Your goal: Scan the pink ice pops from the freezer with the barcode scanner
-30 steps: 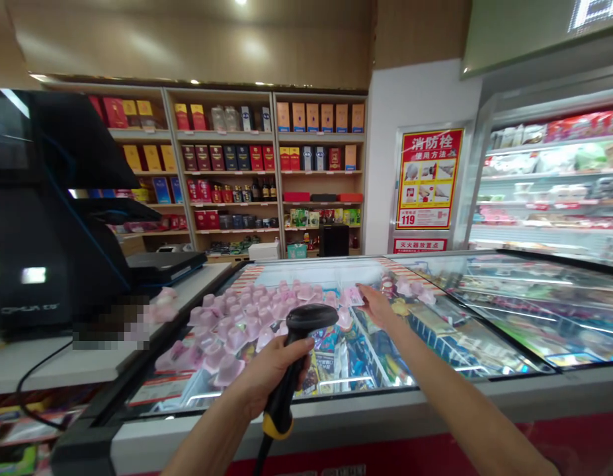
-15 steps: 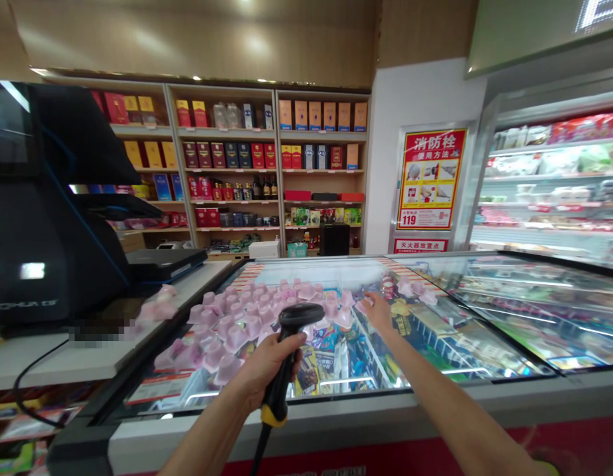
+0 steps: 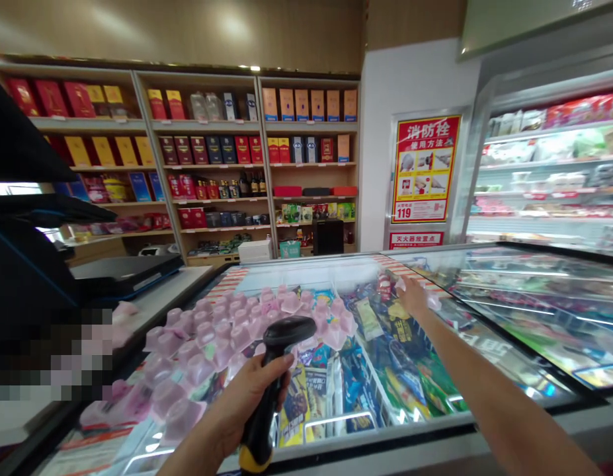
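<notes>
Your left hand [image 3: 246,391] wraps its fingers firmly around the handle of a black scanner [image 3: 266,398], held above the near side of a glass-topped freezer [image 3: 420,453] strewn with pink trays [image 3: 209,337]. Your right hand [image 3: 412,297], fingers partly curled, extends across the glass to another pink piece [image 3: 433,301]; whether it grips anything cannot be told.

The black scanner [image 3: 263,411], yellow at its butt, leans in the left hand [image 3: 244,396], low in the middle of the frame, its head uppermost and turned right. Translucent pink plastic pieces [image 3: 231,324] with raised cups crowd the glass top [image 3: 259,272] from lower left to centre. Another pink scrap [image 3: 400,284] meets the right hand [image 3: 414,299], possibly pinched; the fingers blur.
</notes>
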Demonstrator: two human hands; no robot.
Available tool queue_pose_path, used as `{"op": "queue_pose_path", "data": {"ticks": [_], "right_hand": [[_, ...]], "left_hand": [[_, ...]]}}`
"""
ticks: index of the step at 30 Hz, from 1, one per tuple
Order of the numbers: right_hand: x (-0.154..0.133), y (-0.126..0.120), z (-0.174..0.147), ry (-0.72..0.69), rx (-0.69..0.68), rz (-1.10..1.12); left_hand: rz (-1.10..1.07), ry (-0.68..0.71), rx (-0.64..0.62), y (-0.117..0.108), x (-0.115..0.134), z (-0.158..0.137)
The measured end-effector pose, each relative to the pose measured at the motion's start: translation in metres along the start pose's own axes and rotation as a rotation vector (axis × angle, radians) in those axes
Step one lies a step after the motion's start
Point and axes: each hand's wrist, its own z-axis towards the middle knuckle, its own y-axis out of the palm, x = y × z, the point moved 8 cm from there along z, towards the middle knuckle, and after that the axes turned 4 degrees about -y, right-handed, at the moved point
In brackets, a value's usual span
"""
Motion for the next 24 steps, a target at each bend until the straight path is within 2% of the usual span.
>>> {"op": "queue_pose_path", "data": {"ticks": [3, 7, 9, 12, 14, 16, 20, 24], "right_hand": [[0.009, 0.018, 0.01, -0.011, -0.103, -0.056], [-0.012, 0.02, 0.001, -0.067, -0.119, 0.063], [-0.028, 0.014, -0.01, -0.031, -0.108, 0.295], [-0.059, 0.009, -0.032, 0.154, -0.128, 0.905], [-0.092, 0.008, -0.046, 0.233, -0.211, 1.337], [-0.127, 0.004, -0.058, 0.277, -0.301, 1.623], [-0.175, -0.008, -0.076, 0.335, -0.403, 1.862], [-0.198, -0.015, -0.087, 0.35, -0.445, 1.921]], "left_hand": [[0.003, 0.0, -0.006, 0.003, 0.0, 0.001], [0.01, 0.01, -0.002, 0.001, 0.002, -0.001], [0.031, 0.021, 0.001, -0.001, 0.006, -0.006], [0.036, 0.05, 0.02, -0.003, 0.013, -0.018], [0.016, 0.061, 0.015, -0.003, 0.016, -0.026], [0.005, 0.072, -0.012, -0.001, 0.018, -0.034], [0.013, 0.105, -0.066, -0.002, 0.019, -0.041], [0.021, 0.139, -0.073, -0.012, 0.02, -0.044]]}}
